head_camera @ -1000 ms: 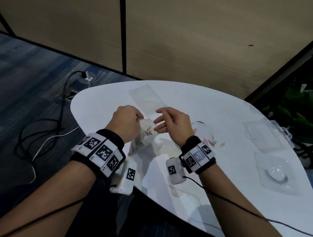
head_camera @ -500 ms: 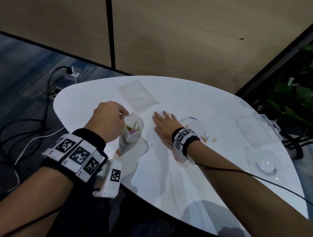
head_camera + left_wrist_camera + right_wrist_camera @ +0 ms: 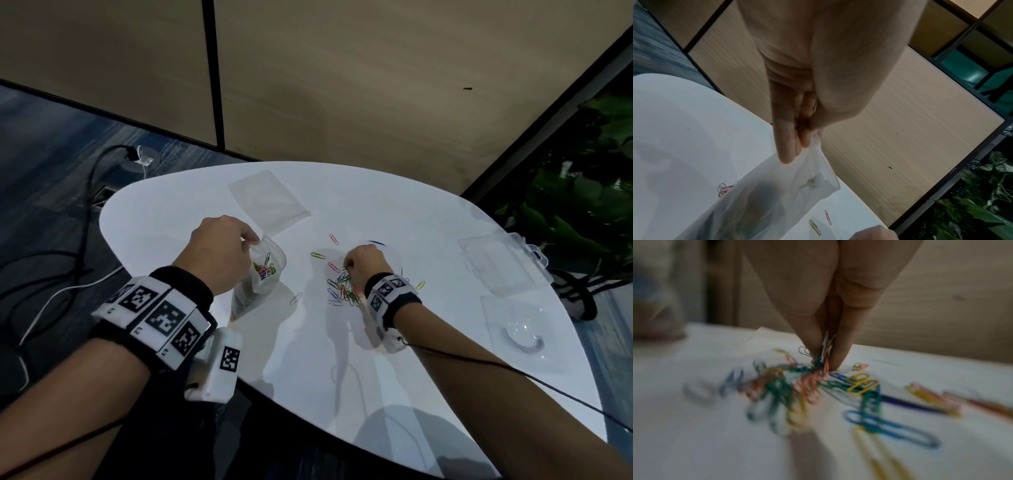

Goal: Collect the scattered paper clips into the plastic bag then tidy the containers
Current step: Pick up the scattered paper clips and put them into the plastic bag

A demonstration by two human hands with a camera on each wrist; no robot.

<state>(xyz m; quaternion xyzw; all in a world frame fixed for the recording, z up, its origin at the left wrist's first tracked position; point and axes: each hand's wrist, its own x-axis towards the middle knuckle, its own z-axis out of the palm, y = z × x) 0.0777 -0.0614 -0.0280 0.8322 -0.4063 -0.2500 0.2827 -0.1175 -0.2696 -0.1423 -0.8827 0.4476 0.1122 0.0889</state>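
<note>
My left hand (image 3: 219, 255) pinches the rim of a clear plastic bag (image 3: 262, 274) and holds it up, mouth open; coloured paper clips lie inside. In the left wrist view the fingers (image 3: 789, 142) grip the bag's (image 3: 766, 194) top edge. My right hand (image 3: 364, 265) is down on a heap of coloured paper clips (image 3: 342, 289) in the middle of the white table (image 3: 342, 377). In the right wrist view its fingertips (image 3: 838, 356) pinch a bunch of clips (image 3: 823, 353) lifted from the pile (image 3: 838, 394). Loose clips (image 3: 318, 255) lie around the heap.
A flat empty plastic bag (image 3: 269, 202) lies at the far side of the table. Two clear plastic containers (image 3: 503, 263) (image 3: 517, 327) sit at the right edge. Cables (image 3: 68, 284) trail on the floor at left; a plant (image 3: 582, 205) stands at right.
My right hand left the bag, pressed flat on the table, then moved right and closed on clips in the heap. The left hand keeps holding the bag open.
</note>
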